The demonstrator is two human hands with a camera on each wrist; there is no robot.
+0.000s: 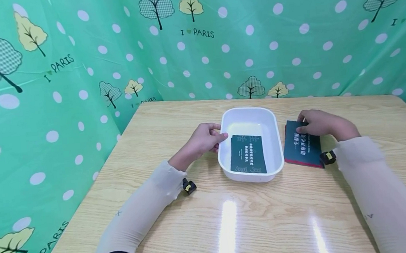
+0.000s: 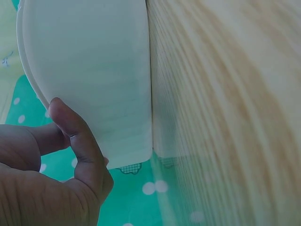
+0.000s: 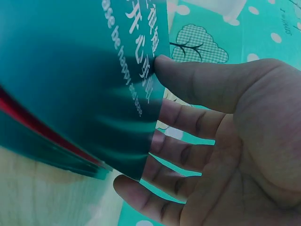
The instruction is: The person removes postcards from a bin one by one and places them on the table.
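A white plastic basin (image 1: pixel 253 179) stands on the wooden table, and a dark green booklet (image 1: pixel 247 155) with white writing lies flat in it. My left hand (image 1: pixel 204 138) grips the basin's left rim, thumb over the edge and fingers against the outside wall (image 2: pixel 94 84). Right of the basin, my right hand (image 1: pixel 321 123) pinches a dark green notebook (image 1: pixel 299 143) by its edge. In the right wrist view its thumb presses the lettered cover (image 3: pixel 70 61), with the fingers behind. Beneath that cover show a red layer (image 3: pixel 56 139) and another dark green one.
The light wooden table (image 1: pixel 184 235) reaches back to a green curtain (image 1: pixel 216 38) printed with trees and dots. Small black devices (image 1: pixel 189 186) sit at both wrists. Bright light reflections lie on the table in front of the basin.
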